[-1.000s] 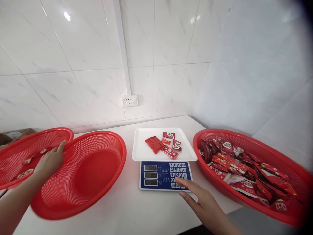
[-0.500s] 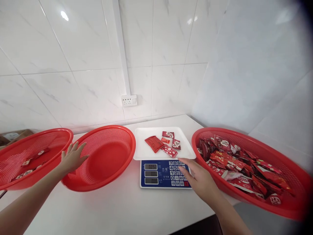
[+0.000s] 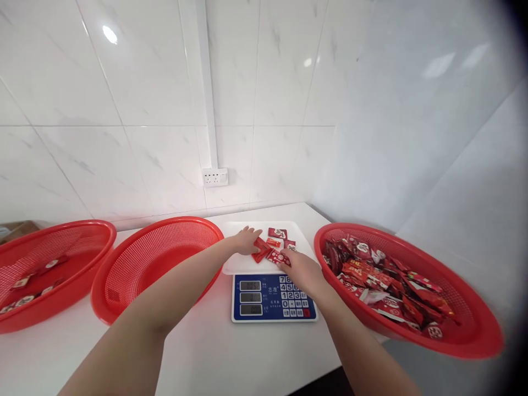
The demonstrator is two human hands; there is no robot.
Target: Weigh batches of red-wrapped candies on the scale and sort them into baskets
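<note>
A white tray (image 3: 239,266) on a blue digital scale (image 3: 268,302) bears several small red packets. My left hand (image 3: 247,242) is over the tray's left part, fingers apart, its thumb at a plain red packet (image 3: 260,250). On the right, my right hand (image 3: 299,267) reaches over the tray's front edge, its fingers touching a dotted red packet (image 3: 277,256). A dark red packet (image 3: 278,232) lies farther back, with a small bright red one (image 3: 273,242) in front of it. Another packet (image 3: 290,244) is partly hidden by my right hand.
Right of the scale, a red basket (image 3: 478,335) holds many red packets. An empty red basket (image 3: 103,291) stands left of the scale, and another (image 3: 108,234) with several packets is farther left. A wall socket (image 3: 215,177) is behind.
My left hand has moved right, from above the left baskets to the packets on the tray. My right hand has moved up and left from the keypad onto the tray. The view has shifted slightly.
</note>
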